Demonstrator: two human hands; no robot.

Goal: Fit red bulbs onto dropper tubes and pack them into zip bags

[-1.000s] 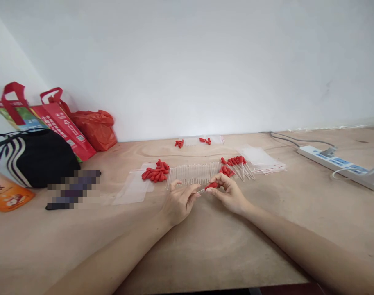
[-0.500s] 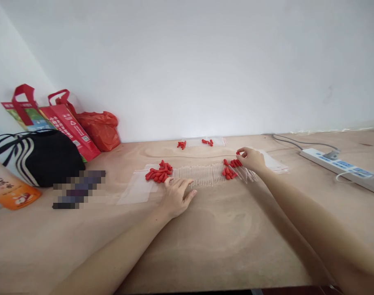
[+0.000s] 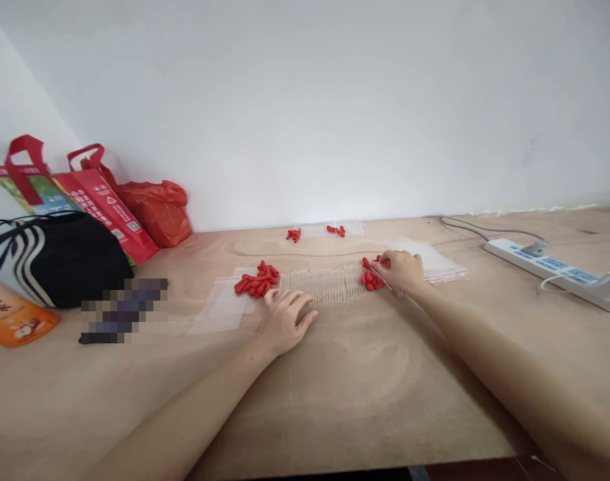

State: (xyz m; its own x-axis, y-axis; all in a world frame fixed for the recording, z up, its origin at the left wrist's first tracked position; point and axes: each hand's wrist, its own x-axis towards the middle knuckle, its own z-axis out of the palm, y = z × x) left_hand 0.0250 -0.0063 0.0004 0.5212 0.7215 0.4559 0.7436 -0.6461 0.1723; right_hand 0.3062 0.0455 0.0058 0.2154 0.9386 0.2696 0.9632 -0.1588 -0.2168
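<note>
My left hand (image 3: 286,321) rests on the wooden table (image 3: 365,401), fingers apart and holding nothing, in front of the left heap of red rubber pieces (image 3: 258,280). A row of thin clear sticks (image 3: 327,282) lies side by side between that heap and the right heap of red pieces (image 3: 371,278). My right hand (image 3: 401,269) is closed at the right heap's edge, thumb and fingers pinched together; what is between the fingertips is too small to make out. Clear sticks show partly beneath it.
Clear plastic bags lie left (image 3: 219,307) and right (image 3: 437,262). A further bag (image 3: 312,230) with red pieces sits near the wall. A black bag (image 3: 79,257) and shopping bags (image 3: 109,210) stand left; a power strip (image 3: 550,267) lies right.
My right hand has moved down and slightly left onto the right heap, now covering several red pieces and sticks. My left hand has stayed nearly in place. The view has shifted slightly.
</note>
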